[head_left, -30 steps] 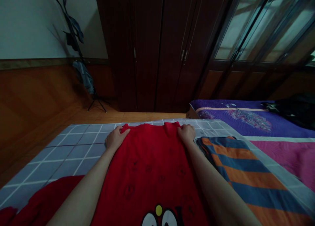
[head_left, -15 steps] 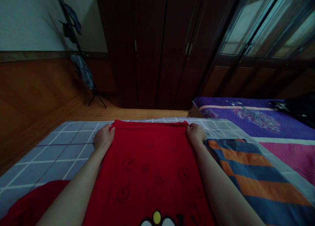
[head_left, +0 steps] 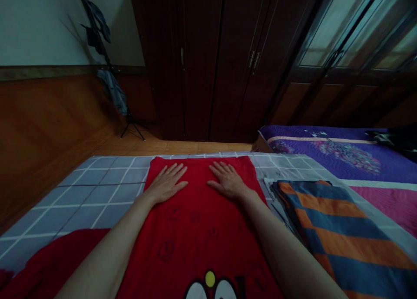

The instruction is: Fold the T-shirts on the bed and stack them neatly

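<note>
The red cartoon-print garment [head_left: 211,216] lies spread on the checked bed [head_left: 107,177], its top hem close to the far edge. Left hand [head_left: 165,185] and right hand [head_left: 229,182] rest palm-down on it, fingers extended, slightly parted, gripping nothing; I'd call this smoothing. Taking the hem would call for curling them under it. Orange-and-blue striped cloth [head_left: 345,223] lies towards the bed's right edge, more red cloth [head_left: 65,257] towards the near-left corner.

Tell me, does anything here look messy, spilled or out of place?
Nothing looks spilled or damaged. Some red fabric lies rumpled at lower left, untidy compared with the flat red garment under the left hand and right hand. A dark heap on the purple bedspread also looks messy.
</note>
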`<state>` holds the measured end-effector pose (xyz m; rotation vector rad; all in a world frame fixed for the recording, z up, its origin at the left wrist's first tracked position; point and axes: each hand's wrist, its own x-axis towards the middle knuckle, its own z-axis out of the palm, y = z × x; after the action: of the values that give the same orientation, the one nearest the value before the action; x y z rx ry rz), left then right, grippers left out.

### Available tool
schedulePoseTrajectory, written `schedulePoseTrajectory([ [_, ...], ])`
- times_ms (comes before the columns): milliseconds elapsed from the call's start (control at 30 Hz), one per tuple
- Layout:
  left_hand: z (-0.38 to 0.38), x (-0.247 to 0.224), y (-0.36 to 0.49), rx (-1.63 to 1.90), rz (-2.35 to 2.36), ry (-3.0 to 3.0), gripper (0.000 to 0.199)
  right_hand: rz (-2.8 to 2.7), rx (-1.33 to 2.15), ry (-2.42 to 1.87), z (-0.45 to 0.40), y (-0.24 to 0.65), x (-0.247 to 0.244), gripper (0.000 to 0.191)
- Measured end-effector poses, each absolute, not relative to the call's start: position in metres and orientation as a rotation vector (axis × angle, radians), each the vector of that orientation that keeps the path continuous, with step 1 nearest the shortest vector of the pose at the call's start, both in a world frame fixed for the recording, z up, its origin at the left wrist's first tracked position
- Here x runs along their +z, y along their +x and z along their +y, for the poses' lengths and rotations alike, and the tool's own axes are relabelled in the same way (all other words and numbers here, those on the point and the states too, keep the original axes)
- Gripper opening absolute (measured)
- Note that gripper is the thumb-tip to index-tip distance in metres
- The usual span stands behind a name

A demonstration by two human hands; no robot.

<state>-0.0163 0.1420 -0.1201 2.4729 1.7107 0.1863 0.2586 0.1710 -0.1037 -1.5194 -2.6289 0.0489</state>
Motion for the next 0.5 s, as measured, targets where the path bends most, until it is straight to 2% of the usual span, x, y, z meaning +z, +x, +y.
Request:
schedulePoseTrajectory([
  [133, 0.149, -0.122, -0.044, 0.22, 2.176, 2.271, 0.062, -2.248, -0.082, -1.998, 0.187, 0.3, -0.102, 0.07],
  [333, 0.147, -0.121, -0.033, 0.192, 1.972, 2.417, 0.064, -2.528, -0.066, -1.609, 0.183, 0.267, -0.11, 0.068],
  [500, 0.141, -0.096, -0.03, 0.125, 2.195, 2.254, 0.068, -2.416, -0.063, -1.744, 0.186, 0.269, -0.119, 0.071],
])
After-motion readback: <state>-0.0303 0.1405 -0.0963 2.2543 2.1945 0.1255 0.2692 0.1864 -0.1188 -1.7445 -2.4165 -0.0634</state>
